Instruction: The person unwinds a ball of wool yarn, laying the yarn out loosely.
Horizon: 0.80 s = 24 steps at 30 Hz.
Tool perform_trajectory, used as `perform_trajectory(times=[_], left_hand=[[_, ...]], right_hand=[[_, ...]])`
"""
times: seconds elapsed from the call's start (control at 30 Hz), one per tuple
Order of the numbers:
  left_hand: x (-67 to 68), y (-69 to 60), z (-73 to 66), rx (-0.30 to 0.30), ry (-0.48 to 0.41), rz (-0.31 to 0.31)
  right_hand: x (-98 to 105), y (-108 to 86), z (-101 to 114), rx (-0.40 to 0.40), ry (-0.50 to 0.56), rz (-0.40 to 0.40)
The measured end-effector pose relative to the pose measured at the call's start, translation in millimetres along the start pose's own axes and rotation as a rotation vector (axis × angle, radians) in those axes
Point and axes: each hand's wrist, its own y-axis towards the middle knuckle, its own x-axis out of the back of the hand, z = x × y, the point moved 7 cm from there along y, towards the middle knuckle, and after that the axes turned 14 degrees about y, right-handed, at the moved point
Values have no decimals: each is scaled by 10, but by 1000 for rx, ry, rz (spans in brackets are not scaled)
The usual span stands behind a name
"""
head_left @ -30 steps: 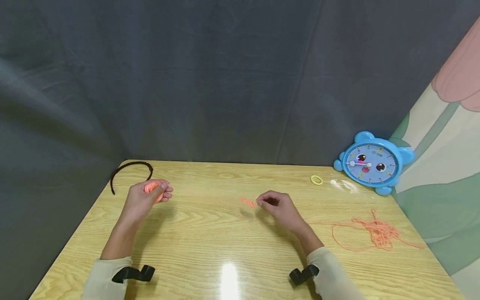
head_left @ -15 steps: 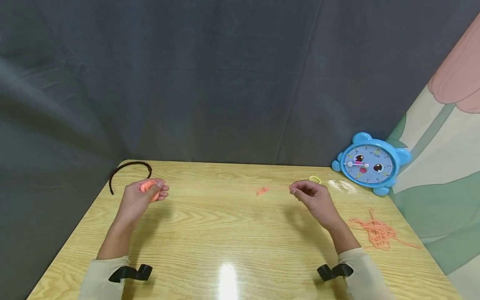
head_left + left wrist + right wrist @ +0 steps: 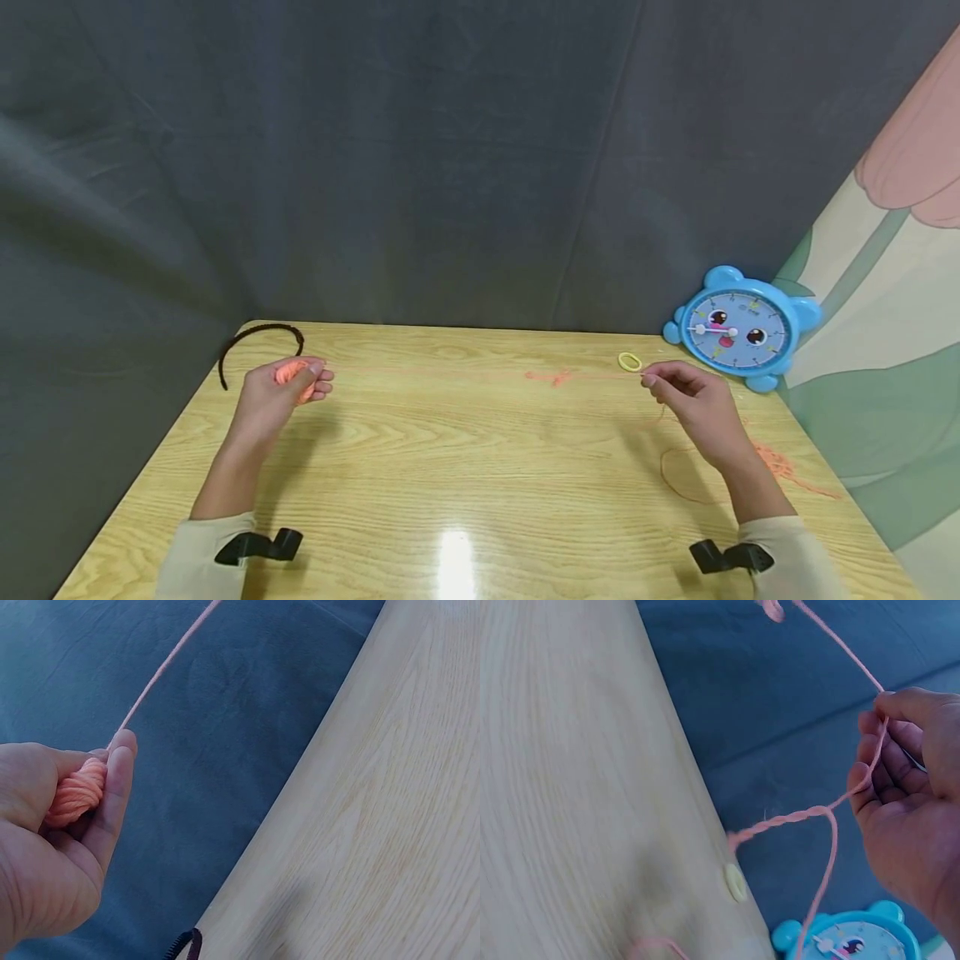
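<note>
A small wound ball of orange yarn sits in my left hand, gripped between thumb and fingers. From it a single strand runs out taut to the right. My right hand pinches that strand between thumb and fingertips, near the yellow ring. A small tangle hangs on the strand between the hands, closer to the right one. Below the right hand, in the right wrist view, the yarn twists on itself and drops down. A loose heap of orange yarn lies on the table, partly hidden behind the right forearm.
A yellow ring lies at the back of the wooden table. A blue animal-shaped clock leans at the back right corner. At the back left lies a dark curved band. A dark curtain hangs behind.
My right hand has moved to the right, drawing the strand longer, and the small tangle has shifted right with it. My left hand, still holding the ball, has edged slightly left.
</note>
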Motion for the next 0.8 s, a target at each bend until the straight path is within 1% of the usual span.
perform_trajectory(times=[0.3,0.4,0.57,0.7,0.8], left_hand=[[38,-9,-6,-7,-9,-16],[43,-9,-7,-4,-9,-16],[49,-6,-1,0,-9,-15],[53,-3,11,4,-11,-17],[50,0,17,5,-12,-14]], right_hand=[[455,-102,48,-12,-20,-49],[614,-147,50,-1,47,-69],[858,-233,57,49,192,-124],[1043,-298,61,72,242,-179],[1169,-341,42,83,330,-204]])
